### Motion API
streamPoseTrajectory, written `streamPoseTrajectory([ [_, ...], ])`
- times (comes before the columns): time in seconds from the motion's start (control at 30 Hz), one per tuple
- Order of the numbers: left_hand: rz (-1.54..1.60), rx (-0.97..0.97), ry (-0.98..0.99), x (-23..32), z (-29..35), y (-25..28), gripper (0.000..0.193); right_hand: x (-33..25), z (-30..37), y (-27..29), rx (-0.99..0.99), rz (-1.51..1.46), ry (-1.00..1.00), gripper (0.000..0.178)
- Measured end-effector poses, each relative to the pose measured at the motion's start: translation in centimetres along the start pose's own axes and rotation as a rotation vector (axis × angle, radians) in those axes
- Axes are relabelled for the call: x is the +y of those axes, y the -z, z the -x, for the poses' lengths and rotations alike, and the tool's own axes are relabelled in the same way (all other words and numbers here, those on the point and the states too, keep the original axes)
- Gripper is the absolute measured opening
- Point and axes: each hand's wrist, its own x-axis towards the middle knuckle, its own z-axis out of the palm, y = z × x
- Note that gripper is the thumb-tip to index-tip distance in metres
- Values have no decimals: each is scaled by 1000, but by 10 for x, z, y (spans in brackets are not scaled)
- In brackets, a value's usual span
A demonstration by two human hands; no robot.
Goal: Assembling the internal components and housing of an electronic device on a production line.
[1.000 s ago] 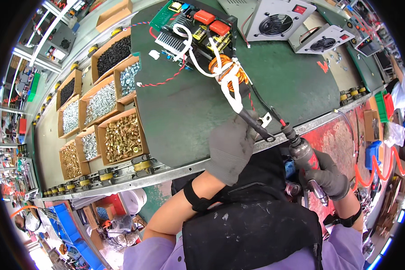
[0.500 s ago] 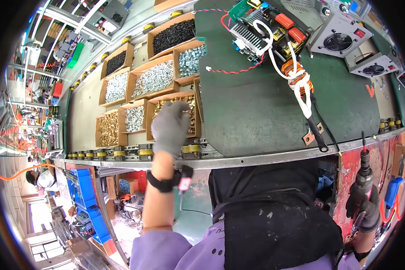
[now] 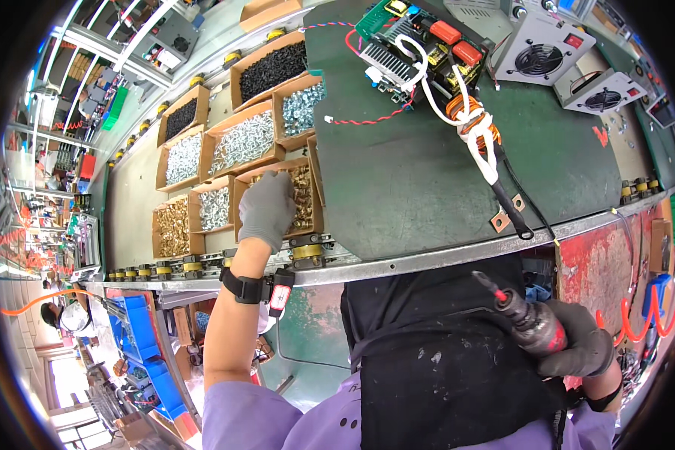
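Note:
My left hand (image 3: 268,208), in a grey glove, is over the cardboard box of brass-coloured fasteners (image 3: 302,196). Its fingers curl down into the box; the fingertips and anything between them are hidden. In my right hand (image 3: 583,341), also gloved, is a dark power screwdriver (image 3: 534,324) with a red collar, its bit pointing up and left in front of my apron. On the green mat lies a circuit board assembly (image 3: 427,56) with red capacitors and a heatsink. White sleeved leads run from it through an orange-wound coil (image 3: 481,135) to a black cable lug (image 3: 525,232).
Boxes of silver screws (image 3: 244,141), bluish fasteners (image 3: 302,107) and black screws (image 3: 272,71) surround the brass ones. Two copper plates (image 3: 508,212) lie by the lug. Metal cases with fans (image 3: 541,60) stand at far right. A metal rail (image 3: 397,267) edges the bench.
My right hand has brought the screwdriver inward from the far right, tilting it left. My left hand stays at the brass fastener box, its fingers more curled. The view has shifted slightly.

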Motion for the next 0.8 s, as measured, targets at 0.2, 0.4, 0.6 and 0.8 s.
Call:
streamPoseTrajectory([
  [0.2, -104, -15, -17, 8, -4, -3, 16, 11, -17, -2, -77, 229, 57, 61],
  [0.4, -39, 42, 25, -7, -1, 4, 16, 12, -22, -8, -58, 239, 101, 60],
  [0.6, 1525, 77, 61, 30, 43, 25, 24, -9, -40, -21, -57, 491, 129, 61],
  [0.8, 1905, -387, -175, 91, 67, 31, 43, -16, -55, -36, -49, 449, 133, 63],
])
